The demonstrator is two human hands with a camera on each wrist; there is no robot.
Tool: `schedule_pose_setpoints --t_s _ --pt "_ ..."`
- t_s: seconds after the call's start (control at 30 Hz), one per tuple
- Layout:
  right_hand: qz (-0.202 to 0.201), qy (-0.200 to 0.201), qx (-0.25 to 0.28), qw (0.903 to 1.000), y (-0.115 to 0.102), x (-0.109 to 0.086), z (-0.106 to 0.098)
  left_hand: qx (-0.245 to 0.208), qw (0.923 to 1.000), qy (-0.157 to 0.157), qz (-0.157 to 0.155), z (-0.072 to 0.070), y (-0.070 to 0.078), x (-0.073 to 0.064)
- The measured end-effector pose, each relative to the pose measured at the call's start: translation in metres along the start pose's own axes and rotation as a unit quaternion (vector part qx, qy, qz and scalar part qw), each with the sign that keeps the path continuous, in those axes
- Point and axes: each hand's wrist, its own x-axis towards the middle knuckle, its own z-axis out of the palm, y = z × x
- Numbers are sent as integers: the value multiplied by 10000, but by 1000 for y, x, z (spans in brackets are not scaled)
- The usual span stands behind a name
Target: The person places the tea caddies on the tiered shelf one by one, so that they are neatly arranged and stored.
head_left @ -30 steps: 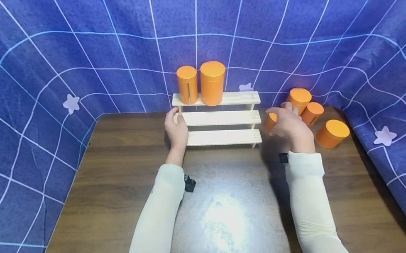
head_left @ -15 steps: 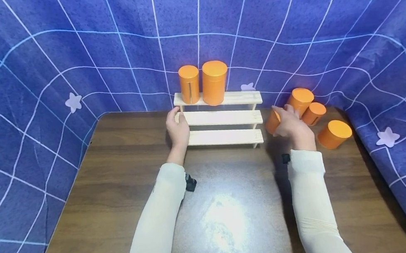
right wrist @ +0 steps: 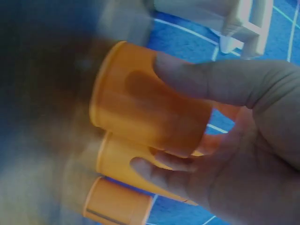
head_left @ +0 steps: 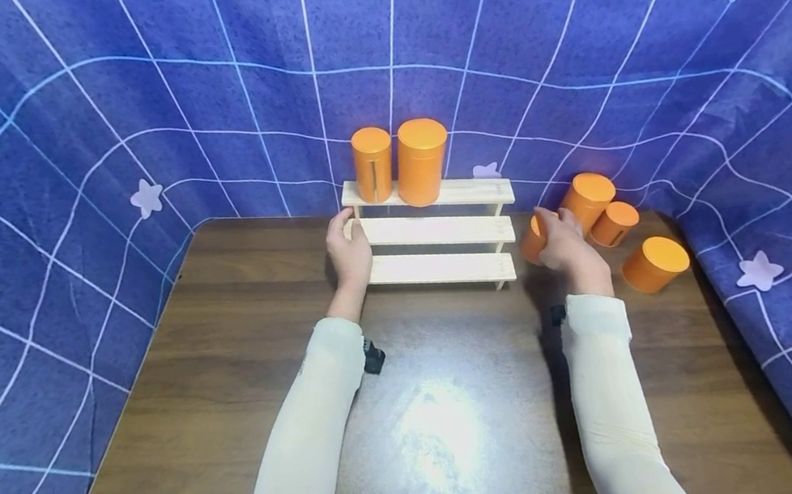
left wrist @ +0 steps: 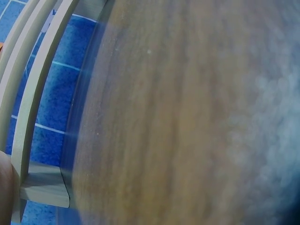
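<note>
A three-step wooden display shelf (head_left: 431,231) stands near the back of the table. My left hand (head_left: 351,259) holds its left end, with the thumb at the middle step. In the left wrist view, a bit of that hand shows against the shelf's slats (left wrist: 33,103). My right hand (head_left: 566,248) grips an orange canister (right wrist: 150,98) just right of the shelf, thumb on one side and fingers on the other. A slim orange canister (head_left: 373,166) and a wider orange canister (head_left: 421,162) stand on the top step.
Right of my right hand stand a tall orange canister (head_left: 589,200), a small slotted canister (head_left: 615,224) and a short wide canister (head_left: 655,263). A blue curtain (head_left: 244,134) with white lines rises behind and beside the brown wooden table (head_left: 244,329).
My right hand has closed in around the canister beside the shelf, its fingers drawing nearer together. The left hand has stayed at the shelf's end. The whole view has shifted slightly.
</note>
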Motion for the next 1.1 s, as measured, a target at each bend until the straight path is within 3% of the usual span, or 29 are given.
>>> schedule_pose_setpoints --t_s 0.2,0.57,0.87,1.1 --pt "-121 114 -19 9999 5 2 1 83 10000 16 8 0 -1 0" --pt "-164 -86 -165 9997 -1 -11 -10 51 10000 -23 16 1 -2 1" --pt "145 -573 -384 9975 -11 -25 -27 -1 9999 -26 109 0 -1 2" --pt "175 -892 -27 9959 -16 -29 -34 -11 10000 -39 90 0 -1 0"
